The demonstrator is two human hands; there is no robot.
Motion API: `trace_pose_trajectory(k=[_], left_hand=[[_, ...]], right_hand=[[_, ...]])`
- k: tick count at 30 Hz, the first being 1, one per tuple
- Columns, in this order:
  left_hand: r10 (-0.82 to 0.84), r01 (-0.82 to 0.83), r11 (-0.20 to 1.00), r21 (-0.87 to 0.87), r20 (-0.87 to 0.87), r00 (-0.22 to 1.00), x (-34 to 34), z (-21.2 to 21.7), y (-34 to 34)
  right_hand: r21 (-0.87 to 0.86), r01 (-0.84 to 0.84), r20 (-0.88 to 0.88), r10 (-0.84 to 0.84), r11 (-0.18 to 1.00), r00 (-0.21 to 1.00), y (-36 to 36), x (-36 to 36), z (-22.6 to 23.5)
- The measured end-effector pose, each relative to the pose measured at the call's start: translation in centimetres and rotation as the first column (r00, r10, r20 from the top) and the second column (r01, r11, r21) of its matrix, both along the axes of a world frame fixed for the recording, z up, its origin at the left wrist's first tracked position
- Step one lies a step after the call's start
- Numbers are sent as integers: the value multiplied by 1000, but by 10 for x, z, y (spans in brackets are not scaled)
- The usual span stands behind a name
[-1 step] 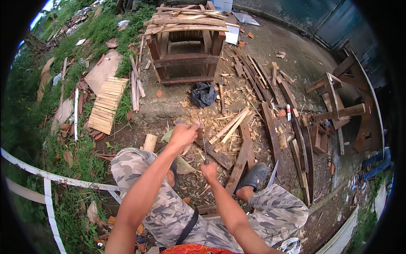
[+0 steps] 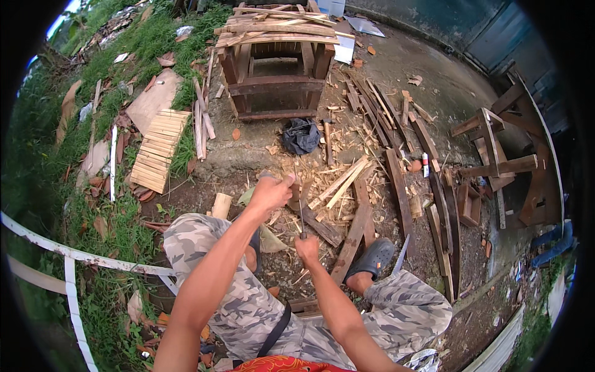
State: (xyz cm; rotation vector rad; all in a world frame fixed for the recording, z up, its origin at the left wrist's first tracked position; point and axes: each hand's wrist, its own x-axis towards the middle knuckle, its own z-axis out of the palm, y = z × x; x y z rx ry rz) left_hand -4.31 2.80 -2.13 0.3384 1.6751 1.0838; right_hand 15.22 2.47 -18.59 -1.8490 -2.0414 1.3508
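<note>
Outdoor ground: right grip around a knife-like tool; left grip, contents unclear; split strips beyond both, apparently done, remainder indeterminable.

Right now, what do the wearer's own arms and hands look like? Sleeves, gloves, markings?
Left hand and right hand are gloveless. Forearms are bare: no sleeves, watch, cables or clear markings in view. Red top with yellow pattern at the bottom edge.
</note>
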Motion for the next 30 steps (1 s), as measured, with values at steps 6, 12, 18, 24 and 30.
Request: trace_pose_trajectory(k=[6,12,18,24,30], left_hand=[[46,-42,993,110,-35,998,10,14,11],[23,-22,999,37,-24,999,-12,24,-4],[119,-120,991,52,10,993,-12,13,-11],[142,-144,989,44,47,989,-15,7,-24],[135,-137,988,72,31,990,-12,9,-27]], right_hand=[[-749,-115,-405,-313,653,859,24,28,-15],[-619,-64,-395,-240,783,887,24,-5,9],[73,-139,-191,151,988,970,21,11,-2],[-419,-24,209,121,908,970,12,62,-79],[-736,122,12,-167,666,986,31,78,-83]])
